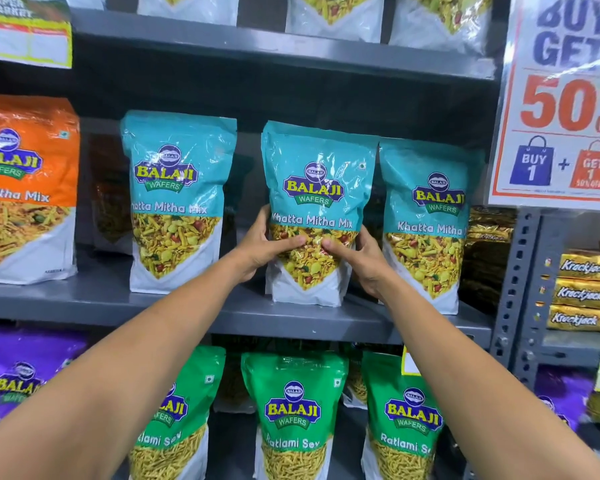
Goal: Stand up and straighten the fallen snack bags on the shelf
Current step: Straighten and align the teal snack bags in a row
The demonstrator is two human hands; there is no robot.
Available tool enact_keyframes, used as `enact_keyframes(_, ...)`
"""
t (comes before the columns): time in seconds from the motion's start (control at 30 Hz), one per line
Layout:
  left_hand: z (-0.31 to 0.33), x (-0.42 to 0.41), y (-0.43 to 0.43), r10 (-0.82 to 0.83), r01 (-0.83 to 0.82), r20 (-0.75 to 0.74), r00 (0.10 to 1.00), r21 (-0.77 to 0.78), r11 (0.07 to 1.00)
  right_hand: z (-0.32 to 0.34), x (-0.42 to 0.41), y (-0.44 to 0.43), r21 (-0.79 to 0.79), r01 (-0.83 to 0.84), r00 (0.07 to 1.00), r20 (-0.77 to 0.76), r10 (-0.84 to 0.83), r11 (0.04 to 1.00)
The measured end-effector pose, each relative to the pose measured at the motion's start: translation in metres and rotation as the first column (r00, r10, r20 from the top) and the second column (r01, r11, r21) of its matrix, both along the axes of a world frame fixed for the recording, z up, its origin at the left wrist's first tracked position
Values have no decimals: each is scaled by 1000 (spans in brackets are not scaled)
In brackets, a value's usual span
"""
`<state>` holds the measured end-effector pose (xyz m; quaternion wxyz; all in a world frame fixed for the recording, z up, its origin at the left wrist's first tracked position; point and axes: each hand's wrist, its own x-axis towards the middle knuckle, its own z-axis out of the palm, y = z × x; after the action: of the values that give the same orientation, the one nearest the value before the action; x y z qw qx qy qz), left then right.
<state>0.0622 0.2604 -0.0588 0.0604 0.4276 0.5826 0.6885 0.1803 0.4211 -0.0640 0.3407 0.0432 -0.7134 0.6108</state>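
Both hands, left hand and right hand, clasp the upright teal snack bag showing yellow mix.

My one wide-angle camera sits on my head and faces straight into the grey metal shelf unit from close range, with my two bare forearms reaching in from the lower corners toward the centre of the frame. The middle shelf runs across the centre, with parts of the shelves above and below along the top and bottom edges. A white and orange offer poster fills the upper right of the frame.
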Motion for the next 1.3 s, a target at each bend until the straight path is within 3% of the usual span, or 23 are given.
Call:
enact_keyframes(0.4, -11, 12, -1, 91, -91, 22, 996, 4, 996, -17, 6, -17, 9, 141, 990, -20, -141, 990)
enact_keyframes(0.53, -21, 29, 5, 235, -241, 108, 966, 41, 970, -25, 4, -29, 9, 347, 938, -22, -347, 938)
enact_keyframes(0.67, -22, 41, 22, 351, -369, 186, 918, 74, 926, -17, -2, -41, -104, 398, 917, 21, -398, 912)
enact_keyframes(0.83, -24, 43, 38, 537, -548, 131, 833, 65, 834, -19, -9, -54, -89, 551, 834, 50, -549, 830)
enact_keyframes(1.03, -26, 37, 46, 570, -575, 85, 817, 69, 815, -18, -15, -47, -90, 555, 832, 63, -551, 827)
enact_keyframes(1.17, -25, 37, 46, 567, -572, 83, 820, 60, 818, -20, -18, -46, -63, 586, 811, 35, -585, 808)
enact_keyframes(1.3, -27, 39, 30, 591, -594, 70, 804, 46, 803, -22, -16, -45, -59, 714, 685, -145, -714, 698)
